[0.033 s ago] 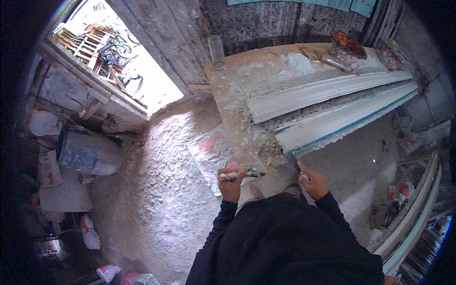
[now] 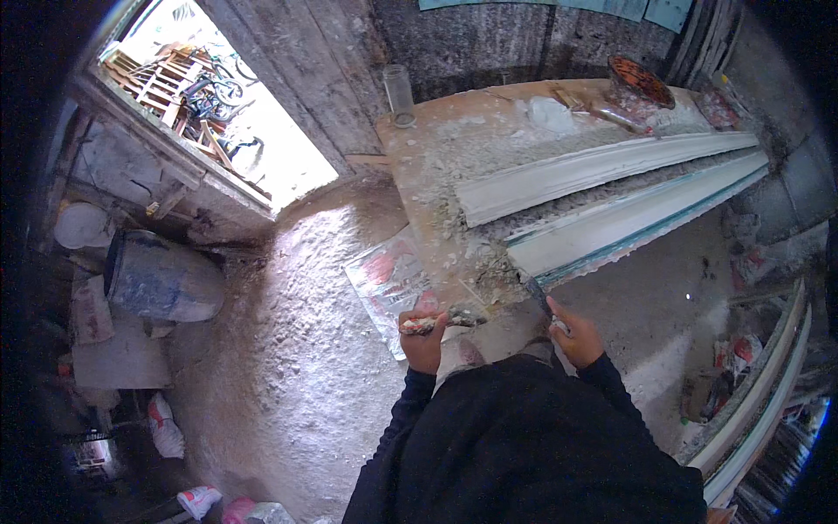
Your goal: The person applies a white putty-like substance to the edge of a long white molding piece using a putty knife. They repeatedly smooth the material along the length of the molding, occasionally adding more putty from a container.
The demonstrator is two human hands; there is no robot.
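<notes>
My left hand (image 2: pixel 422 348) is closed around a plaster-crusted tool (image 2: pixel 464 319) with a reddish-white handle; its exact kind is unclear. In my right hand (image 2: pixel 579 337) is a scraper (image 2: pixel 536 293) with a long dark blade, its tip at the near left end of a white moulding (image 2: pixel 637 216). That moulding has a teal strip along its front edge. Behind it lies a second white moulding (image 2: pixel 602 175), with a plaster-covered gap between them. Crumbly grey plaster (image 2: pixel 496 272) clings to the bench by the blade.
The bench (image 2: pixel 428 144) carries a clear jar (image 2: pixel 399 98) and a round orange-black container (image 2: pixel 642 80). A printed sack (image 2: pixel 384 284) lies on the floor by the bench. A blue-grey barrel (image 2: pixel 166 275) stands left, below a bright doorway (image 2: pixel 297 166). Long mouldings (image 2: pixel 755 393) lean at lower right.
</notes>
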